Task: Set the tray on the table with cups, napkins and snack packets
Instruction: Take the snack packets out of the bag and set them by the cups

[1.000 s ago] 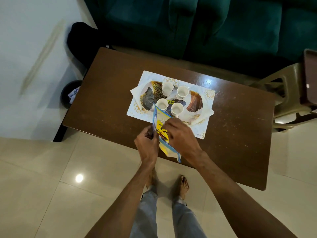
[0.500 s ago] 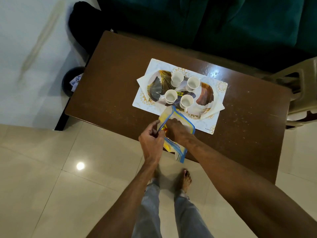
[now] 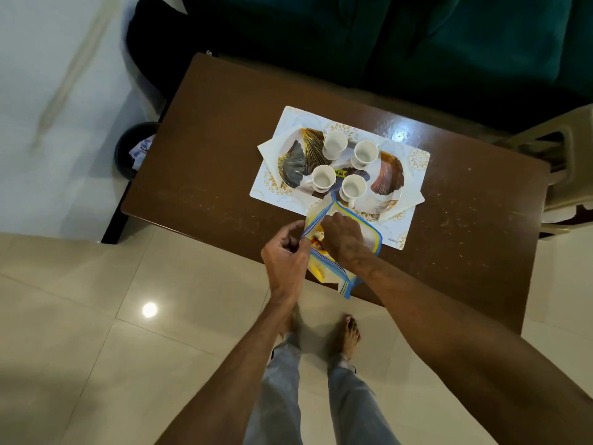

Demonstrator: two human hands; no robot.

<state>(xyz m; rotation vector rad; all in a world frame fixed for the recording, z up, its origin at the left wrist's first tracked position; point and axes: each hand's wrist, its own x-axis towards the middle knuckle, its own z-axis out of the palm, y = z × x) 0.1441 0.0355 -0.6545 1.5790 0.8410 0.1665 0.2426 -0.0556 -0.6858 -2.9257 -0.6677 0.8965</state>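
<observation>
A leaf-patterned tray point(image 3: 390, 178) rests on a white placemat point(image 3: 417, 162) on the brown table point(image 3: 208, 175). Several white cups point(image 3: 334, 143) stand upright on the tray. White napkins point(image 3: 268, 148) stick out from under the tray at both ends. At the table's near edge, my left hand point(image 3: 284, 256) pinches the rim of a clear zip bag with blue and yellow edging point(image 3: 372, 234). My right hand point(image 3: 341, 234) is pushed into the bag's open mouth, its fingers hidden inside. Yellow snack packets point(image 3: 317, 268) show through the bag.
A dark green sofa point(image 3: 417, 36) runs behind the table. A beige plastic stool point(image 3: 564, 162) stands at the right. A black bag point(image 3: 154, 56) and a dark bin point(image 3: 131, 149) sit at the table's left end. My bare feet stand on the tiled floor.
My left hand has pulled the bag's rim aside and the mouth has opened wider. My right hand has gone from on top of the bag to inside it.
</observation>
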